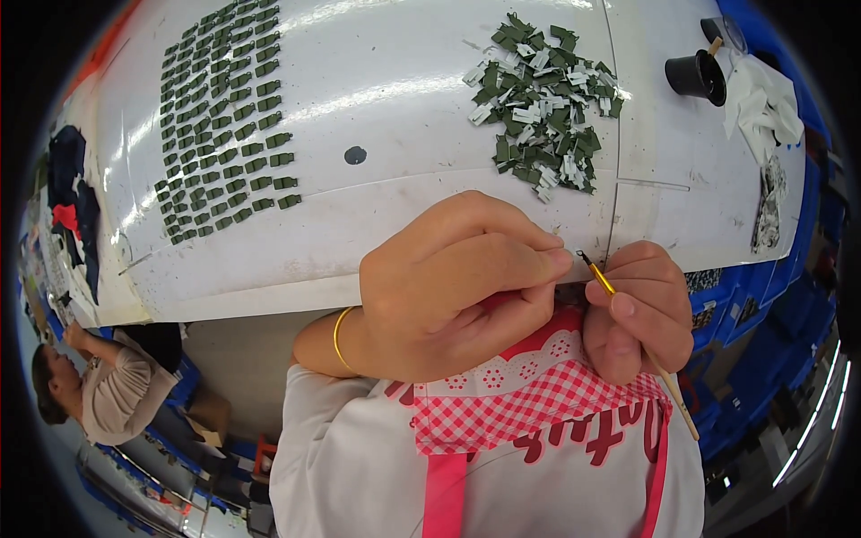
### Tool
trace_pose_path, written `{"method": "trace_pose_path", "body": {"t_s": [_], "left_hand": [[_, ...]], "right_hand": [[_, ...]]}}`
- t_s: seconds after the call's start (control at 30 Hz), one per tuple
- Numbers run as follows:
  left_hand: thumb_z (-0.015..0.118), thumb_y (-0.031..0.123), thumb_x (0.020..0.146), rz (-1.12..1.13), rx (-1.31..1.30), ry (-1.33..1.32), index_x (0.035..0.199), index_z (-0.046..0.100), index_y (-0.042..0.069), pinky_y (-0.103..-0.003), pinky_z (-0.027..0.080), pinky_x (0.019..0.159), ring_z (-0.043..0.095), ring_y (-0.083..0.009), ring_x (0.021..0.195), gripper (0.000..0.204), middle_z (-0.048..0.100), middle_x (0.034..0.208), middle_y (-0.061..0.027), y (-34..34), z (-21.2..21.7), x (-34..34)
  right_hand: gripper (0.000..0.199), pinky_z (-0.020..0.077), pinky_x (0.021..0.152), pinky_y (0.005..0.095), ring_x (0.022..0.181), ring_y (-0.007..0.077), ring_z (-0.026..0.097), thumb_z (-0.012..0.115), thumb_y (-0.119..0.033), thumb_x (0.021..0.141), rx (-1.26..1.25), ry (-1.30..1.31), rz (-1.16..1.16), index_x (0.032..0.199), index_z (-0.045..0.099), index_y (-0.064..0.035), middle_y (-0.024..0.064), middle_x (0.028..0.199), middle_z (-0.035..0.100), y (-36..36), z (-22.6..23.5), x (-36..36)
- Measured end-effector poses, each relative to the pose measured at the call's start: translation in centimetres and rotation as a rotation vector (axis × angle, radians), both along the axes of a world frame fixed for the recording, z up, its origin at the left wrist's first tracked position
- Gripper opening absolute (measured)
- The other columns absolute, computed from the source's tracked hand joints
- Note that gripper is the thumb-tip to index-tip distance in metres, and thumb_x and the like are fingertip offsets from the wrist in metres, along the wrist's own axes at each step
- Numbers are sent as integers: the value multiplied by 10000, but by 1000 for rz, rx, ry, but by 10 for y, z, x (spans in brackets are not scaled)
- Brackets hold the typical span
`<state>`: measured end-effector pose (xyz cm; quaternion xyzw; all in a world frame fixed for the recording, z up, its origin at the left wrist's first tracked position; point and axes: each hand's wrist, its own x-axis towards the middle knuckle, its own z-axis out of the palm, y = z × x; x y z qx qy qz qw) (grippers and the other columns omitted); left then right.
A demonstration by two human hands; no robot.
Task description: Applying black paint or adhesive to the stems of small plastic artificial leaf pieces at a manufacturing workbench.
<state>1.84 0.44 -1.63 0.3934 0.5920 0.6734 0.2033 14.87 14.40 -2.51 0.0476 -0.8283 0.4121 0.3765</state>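
Observation:
My right hand is closed around a thin paintbrush with a gold ferrule, a dark tip and a pale wooden handle slanting down to the right. The brush tip points up and left, a short gap from the fingertips of my left hand. That left hand is closed in a pinch, and whatever is between thumb and finger is hidden. Beyond my hands lies a loose heap of small dark green and light grey plastic pieces. At the far left, small dark green pieces are laid out in neat rows.
A black cup with a stick in it stands at the far right beside a crumpled white cloth. A thin clear rod lies across the white table. Blue bins sit beyond its right edge. Another person works at the left.

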Motion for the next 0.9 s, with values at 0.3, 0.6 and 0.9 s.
{"method": "trace_pose_path", "body": {"t_s": [0.3, 0.6, 0.9], "left_hand": [[669, -143, 645, 44, -47, -52, 796, 670, 7, -179, 344, 464, 409, -61, 525, 213, 657, 909, -84, 1, 4, 4], [628, -195, 644, 14, 14, 21, 757, 611, -4, -158, 333, 443, 423, -50, 481, 223, 668, 934, -178, 1, -3, 1], [642, -181, 637, 14, -13, 14, 754, 613, 2, -159, 338, 447, 420, -54, 487, 219, 669, 921, -164, 2, -1, 0]], "right_hand": [[160, 444, 526, 331, 570, 185, 513, 492, -140, 879, -20, 28, -11, 966, 563, -26, 152, 736, 648, -1, -2, 1], [168, 453, 527, 325, 572, 182, 522, 491, -143, 875, 0, 40, -26, 978, 564, -33, 147, 747, 649, -5, -1, 3], [175, 450, 523, 325, 563, 181, 521, 493, -122, 847, 38, 50, -27, 962, 575, -20, 149, 751, 646, -3, -3, 0]]}}
